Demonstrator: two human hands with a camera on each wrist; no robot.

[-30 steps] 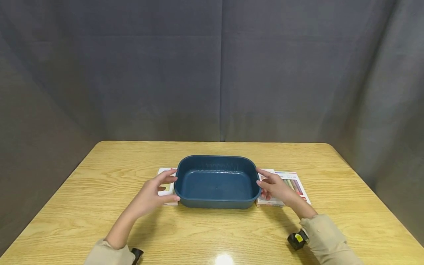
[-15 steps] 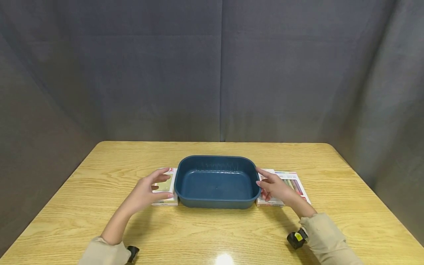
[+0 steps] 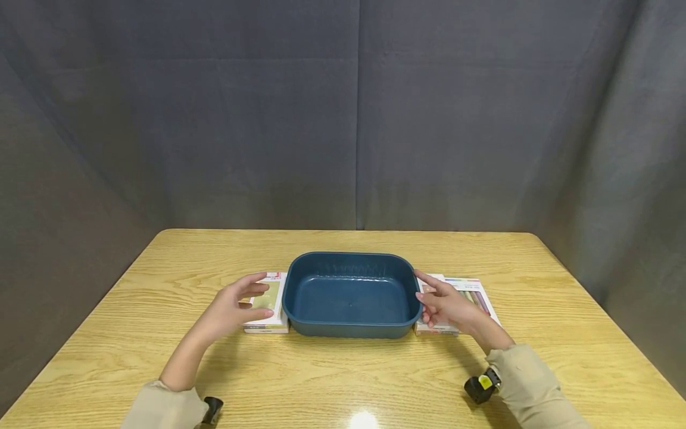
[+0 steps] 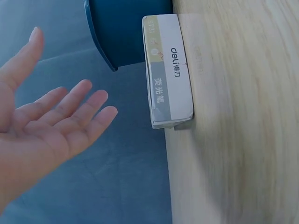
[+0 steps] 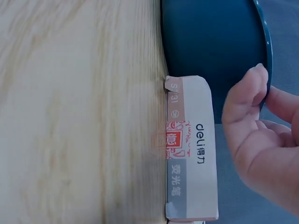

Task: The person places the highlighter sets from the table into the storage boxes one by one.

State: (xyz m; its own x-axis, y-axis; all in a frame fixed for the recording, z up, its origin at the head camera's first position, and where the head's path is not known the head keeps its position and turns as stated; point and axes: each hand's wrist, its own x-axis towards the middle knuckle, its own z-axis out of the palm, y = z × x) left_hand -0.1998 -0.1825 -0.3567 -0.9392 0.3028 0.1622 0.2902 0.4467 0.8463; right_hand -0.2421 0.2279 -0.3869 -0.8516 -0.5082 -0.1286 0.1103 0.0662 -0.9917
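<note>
Left hand (image 3: 230, 307): fingers spread and loosely bent, thumb apart, holding nothing; the left wrist view shows its palm and fingertips clear of everything nearby.
Just changed: a second ago its fingertips were at the tub's left end; now they stand away from the rim, and more of the box beneath shows.
Right hand (image 3: 445, 304): thumb and finger pinch the rim at the tub's right end, as in the two earlier head views.
Blue tub (image 3: 351, 330): upright on the table, between the two hands, in the same place throughout; with the left hand off, only the right holds it, and the table seems to carry its weight.
What that means: the tub looks settled where it is, and the left hand is free; that is a judgement.
Left box (image 4: 169, 70): white, marked "deli", just beside the tub's left end, below the left hand but apart from it; whether it touches the tub, I cannot tell.
Right box (image 5: 194, 149): also marked "deli", beside the tub's right end, under the right hand.
Pen box (image 3: 479, 298): farther right, coloured sticks showing, partly hidden by the forearm.
Table (image 3: 343, 381): pale wood grain, under everything.
Curtain (image 3: 214, 119): dark grey, behind.
</note>
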